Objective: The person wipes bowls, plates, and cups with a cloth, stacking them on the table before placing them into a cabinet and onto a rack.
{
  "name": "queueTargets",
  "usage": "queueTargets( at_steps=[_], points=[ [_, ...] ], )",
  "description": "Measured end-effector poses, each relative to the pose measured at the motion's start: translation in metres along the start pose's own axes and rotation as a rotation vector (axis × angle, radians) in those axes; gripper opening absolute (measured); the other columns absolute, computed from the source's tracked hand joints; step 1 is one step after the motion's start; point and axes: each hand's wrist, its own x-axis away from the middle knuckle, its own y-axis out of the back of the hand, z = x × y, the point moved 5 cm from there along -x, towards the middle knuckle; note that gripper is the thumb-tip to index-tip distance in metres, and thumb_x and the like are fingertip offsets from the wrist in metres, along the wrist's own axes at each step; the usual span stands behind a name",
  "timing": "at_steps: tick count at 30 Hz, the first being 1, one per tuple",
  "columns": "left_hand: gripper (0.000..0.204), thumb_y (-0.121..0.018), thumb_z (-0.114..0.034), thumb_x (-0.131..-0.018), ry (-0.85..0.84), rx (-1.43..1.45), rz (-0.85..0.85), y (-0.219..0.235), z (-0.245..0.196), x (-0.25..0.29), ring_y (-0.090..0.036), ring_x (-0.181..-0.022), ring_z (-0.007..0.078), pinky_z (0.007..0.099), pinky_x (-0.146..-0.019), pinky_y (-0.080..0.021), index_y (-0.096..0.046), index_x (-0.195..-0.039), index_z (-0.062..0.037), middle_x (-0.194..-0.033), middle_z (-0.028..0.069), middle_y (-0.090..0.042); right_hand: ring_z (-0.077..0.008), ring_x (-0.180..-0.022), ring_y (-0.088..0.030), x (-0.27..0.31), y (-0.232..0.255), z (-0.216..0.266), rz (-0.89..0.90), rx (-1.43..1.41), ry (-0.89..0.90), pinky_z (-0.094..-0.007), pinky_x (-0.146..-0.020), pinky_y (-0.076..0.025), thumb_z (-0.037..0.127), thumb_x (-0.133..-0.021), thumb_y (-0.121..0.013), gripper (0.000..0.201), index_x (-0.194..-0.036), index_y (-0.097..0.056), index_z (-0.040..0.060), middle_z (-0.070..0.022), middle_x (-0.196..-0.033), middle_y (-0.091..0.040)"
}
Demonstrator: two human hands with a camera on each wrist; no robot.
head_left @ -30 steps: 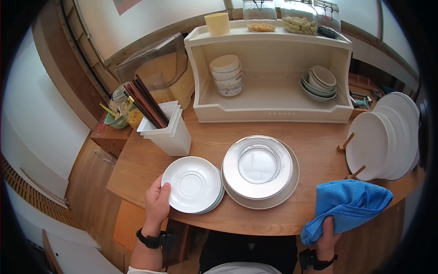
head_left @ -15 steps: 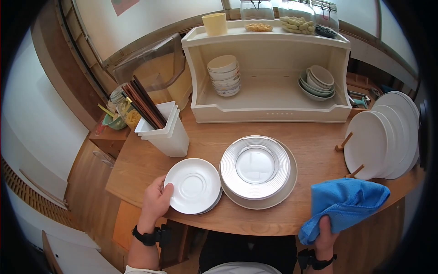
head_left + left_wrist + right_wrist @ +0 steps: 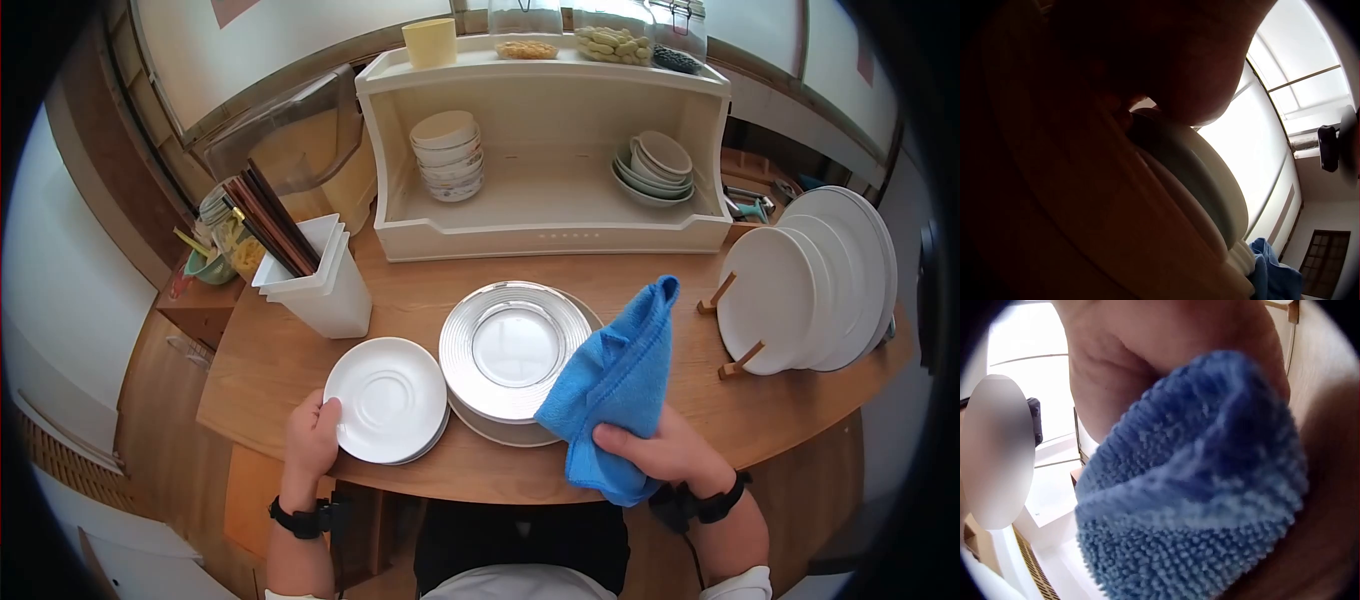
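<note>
My left hand (image 3: pixel 312 438) grips the left edge of a white saucer (image 3: pixel 388 398), thumb over its rim. Other plates show beneath that saucer, their edges stacked in the left wrist view. In my right hand (image 3: pixel 672 447) is a bunched blue cloth (image 3: pixel 618 390), pinched under the thumb. The cloth overlaps the right side of a silver-ringed plate (image 3: pixel 515 350) in the head view. That plate lies on a wider pale plate (image 3: pixel 492 430). The cloth's nubbly side (image 3: pixel 1185 550) fills much of the right wrist view and hides my right fingertips.
Large white plates (image 3: pixel 765 300) stand in a wooden rack at the right. Behind the table's middle is a cream shelf (image 3: pixel 550 245) with stacked bowls (image 3: pixel 447 155) and jars on top. A white container (image 3: pixel 325 295) of chopsticks stands at the left.
My right hand has carried the blue cloth leftward from the table's right edge to the silver-ringed plate. The left hand keeps its hold on the saucer. The head view has shifted slightly.
</note>
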Motion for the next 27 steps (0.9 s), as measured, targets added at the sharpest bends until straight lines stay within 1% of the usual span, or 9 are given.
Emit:
queueTargets(
  at_steps=[2,3,5,7,11,14,19,24,27],
  points=[
    [0.03,-0.048,-0.016,-0.092,-0.044,0.003,-0.004,-0.001,0.001,0.0,-0.062,-0.078,0.0152,0.0282,-0.071,-0.048,-0.062,-0.105,0.0058,-0.089,0.0113,-0.068,-0.021,-0.1,-0.061,-0.004,0.002,0.0,0.012,0.011,-0.017,-0.0362,-0.088,-0.049,0.029,-0.088,-0.069,0.044,-0.12,-0.058,0.0011,-0.012,-0.11,-0.065],
    [0.03,-0.048,-0.016,-0.092,-0.044,0.004,-0.005,-0.001,0.002,0.001,-0.062,-0.078,0.0152,0.0282,-0.071,-0.048,-0.062,-0.105,0.0058,-0.089,0.0113,-0.068,-0.0219,-0.099,-0.061,-0.005,0.003,0.0,0.017,0.044,-0.023,-0.0364,-0.088,-0.049,0.029,-0.087,-0.069,0.043,-0.118,-0.059,0.0011,-0.0126,-0.109,-0.065],
    [0.031,-0.046,-0.017,-0.09,-0.087,-0.052,-0.029,-0.001,0.0,0.001,-0.064,-0.078,0.0193,0.0306,-0.071,-0.049,-0.063,-0.104,0.005,-0.087,0.0148,-0.068,-0.0228,-0.098,-0.062,-0.006,0.001,0.001,0.023,0.077,-0.028,-0.0365,-0.087,-0.05,0.029,-0.087,-0.069,0.042,-0.117,-0.06,0.0011,-0.0131,-0.107,-0.066],
    [0.031,-0.046,-0.017,-0.09,-0.091,-0.075,-0.039,-0.001,-0.002,0.002,-0.064,-0.078,0.0206,0.0313,-0.071,-0.048,-0.063,-0.103,0.0047,-0.086,0.0161,-0.068,-0.0243,-0.097,-0.063,-0.005,-0.001,0.003,-0.023,0.164,0.03,-0.0363,-0.086,-0.05,0.027,-0.086,-0.069,0.039,-0.114,-0.062,0.001,-0.0144,-0.107,-0.066],
    [0.031,-0.045,-0.018,-0.09,-0.086,-0.098,-0.049,-0.002,-0.004,0.003,-0.064,-0.077,0.0228,0.0332,-0.069,-0.048,-0.063,-0.101,0.0042,-0.084,0.0177,-0.067,-0.025,-0.097,-0.064,-0.002,-0.001,0.009,-0.021,0.223,0.05,-0.0361,-0.085,-0.05,0.025,-0.086,-0.069,0.037,-0.114,-0.062,0.0013,-0.015,-0.106,-0.067],
    [0.031,-0.044,-0.018,-0.09,-0.095,-0.137,-0.067,-0.002,-0.008,0.005,-0.064,-0.077,0.0232,0.0338,-0.07,-0.048,-0.063,-0.101,0.0041,-0.084,0.0175,-0.067,-0.0257,-0.096,-0.064,0.004,0.003,0.01,-0.022,0.239,0.019,-0.0363,-0.085,-0.05,0.026,-0.086,-0.069,0.037,-0.114,-0.063,0.0018,-0.0155,-0.106,-0.067],
    [0.032,-0.044,-0.018,-0.091,-0.095,-0.123,-0.074,-0.003,-0.01,0.006,-0.064,-0.079,0.023,0.0333,-0.072,-0.048,-0.063,-0.104,0.004,-0.087,0.0173,-0.067,-0.0286,-0.087,-0.067,0.011,0.011,0.015,-0.065,0.411,0.022,-0.0371,-0.08,-0.052,0.027,-0.084,-0.07,0.035,-0.107,-0.065,0.0007,-0.017,-0.097,-0.069],
    [0.031,-0.044,-0.016,-0.092,-0.103,-0.052,-0.078,-0.005,-0.005,0.007,-0.064,-0.082,0.0208,0.032,-0.074,-0.048,-0.062,-0.107,0.0038,-0.09,0.0153,-0.068,-0.027,-0.084,-0.067,0.019,0.018,0.021,-0.11,0.41,0.002,-0.0361,-0.077,-0.053,0.024,-0.082,-0.071,0.032,-0.104,-0.066,0.0008,-0.0165,-0.094,-0.07],
    [0.032,-0.045,-0.019,-0.095,-0.115,-0.044,-0.101,-0.006,-0.006,0.009,-0.064,-0.083,0.019,0.0309,-0.074,-0.048,-0.062,-0.107,0.0042,-0.089,0.0148,-0.068,-0.0262,-0.083,-0.067,0.024,0.026,0.016,-0.14,0.381,-0.003,-0.0354,-0.076,-0.053,0.022,-0.082,-0.071,0.031,-0.104,-0.066,0.0009,-0.0163,-0.093,-0.07]
  ],
)
